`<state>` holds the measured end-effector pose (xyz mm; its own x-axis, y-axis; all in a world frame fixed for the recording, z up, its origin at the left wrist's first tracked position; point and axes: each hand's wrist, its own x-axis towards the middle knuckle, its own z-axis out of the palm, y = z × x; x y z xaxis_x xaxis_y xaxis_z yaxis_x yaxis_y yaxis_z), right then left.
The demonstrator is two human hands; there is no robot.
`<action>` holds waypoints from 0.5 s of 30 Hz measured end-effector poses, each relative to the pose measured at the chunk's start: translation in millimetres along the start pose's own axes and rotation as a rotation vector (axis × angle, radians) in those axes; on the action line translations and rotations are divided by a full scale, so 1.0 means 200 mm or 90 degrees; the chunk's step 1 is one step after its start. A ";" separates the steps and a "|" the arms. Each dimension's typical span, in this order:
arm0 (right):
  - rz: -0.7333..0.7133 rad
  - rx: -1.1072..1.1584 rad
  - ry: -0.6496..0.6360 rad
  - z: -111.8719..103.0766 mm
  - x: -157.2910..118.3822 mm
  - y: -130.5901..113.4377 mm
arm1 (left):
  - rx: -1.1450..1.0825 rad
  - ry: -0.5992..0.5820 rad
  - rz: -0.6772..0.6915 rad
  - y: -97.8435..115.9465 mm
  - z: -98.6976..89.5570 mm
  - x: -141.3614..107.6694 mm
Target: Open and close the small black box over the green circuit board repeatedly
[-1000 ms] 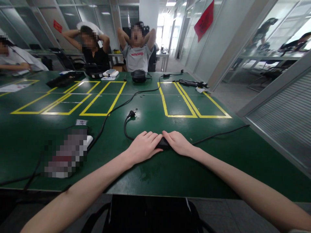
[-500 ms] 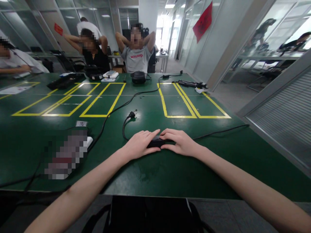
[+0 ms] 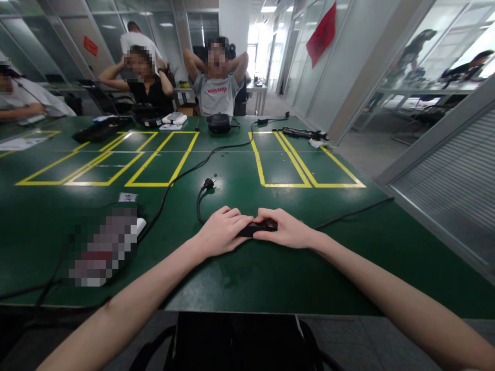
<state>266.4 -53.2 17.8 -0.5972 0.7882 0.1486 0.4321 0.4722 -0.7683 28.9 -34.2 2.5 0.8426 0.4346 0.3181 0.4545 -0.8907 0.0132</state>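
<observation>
The black block (image 3: 251,230) lies near the middle of the front edge of the green bench (image 3: 255,283), between the two hands. The left hand (image 3: 222,232) lies over its left part, fingers closed together on top and thumb along the near side. The right hand (image 3: 288,229) grips its right part between curled fingers and thumb. A short cord (image 3: 198,206) curves from behind the left hand to a black plug (image 3: 209,183) on the bench; a second cord (image 3: 353,212) runs from behind the right hand to the right edge.

Toward the front left corner lies a pixelated thing (image 3: 104,247), its print unreadable, and just behind it a white tag (image 3: 128,197) reads "24". At the far edge, a person's grey shirt (image 3: 217,91) says "wassup" in red letters, behind a black case (image 3: 219,123). Yellow tape (image 3: 149,184) marks out long boxes on the bench. The red sheet (image 3: 322,36) on the glass wall bears dark marks too blurred to read, and so does the small red paper (image 3: 91,46) at the back left
</observation>
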 end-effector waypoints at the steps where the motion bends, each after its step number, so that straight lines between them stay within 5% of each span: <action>1: 0.019 0.029 0.007 0.00 0.00 0.00 | -0.008 0.014 -0.013 0.00 0.00 0.00; 7: 0.156 0.261 0.143 -0.08 0.04 0.12 | -0.031 0.129 -0.020 -0.02 -0.05 -0.01; 15: 0.175 0.287 0.665 -0.44 0.00 0.42 | -0.147 0.077 -0.008 -0.03 -0.02 -0.02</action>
<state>362.2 21.4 7.8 0.4151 0.8823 0.2219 0.0569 0.2182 -0.9742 21.9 -31.8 4.9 0.7903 0.4384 0.4280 0.3746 -0.8986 0.2286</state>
